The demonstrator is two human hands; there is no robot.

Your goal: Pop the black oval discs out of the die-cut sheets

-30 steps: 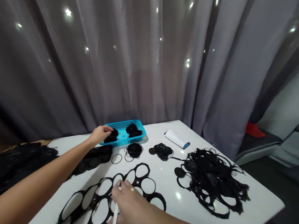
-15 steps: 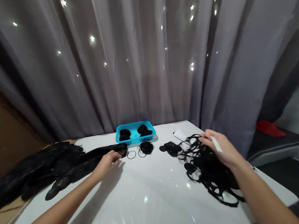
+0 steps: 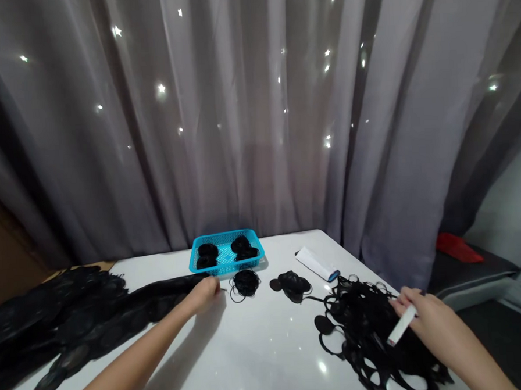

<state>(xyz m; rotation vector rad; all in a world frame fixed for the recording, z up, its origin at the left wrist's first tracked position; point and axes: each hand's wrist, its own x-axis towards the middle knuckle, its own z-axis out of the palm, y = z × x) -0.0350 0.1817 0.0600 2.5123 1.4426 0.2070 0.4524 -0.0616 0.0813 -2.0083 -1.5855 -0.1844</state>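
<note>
My left hand is closed over a thin black ring on the white table, with only a bit of the ring showing past the fingers. Just right of it lies a small pile of thin black rings. My right hand grips a slim tool with a flat white handle; its working end is hidden. That hand hovers at the right side of a tangled heap of black rubbery scraps with round holes. A long stack of flat black discs stretches to the left.
Behind the ring pile stands a blue basket with several black bundles. A small heap of black discs and a white rolled item with a blue end lie to the right. A grey curtain hangs behind the table.
My left hand has moved onto the loose ring beside the pile. The right hand has shifted right and back over the scraps, uncovering the white rolled item. The whole view has moved slightly.
</note>
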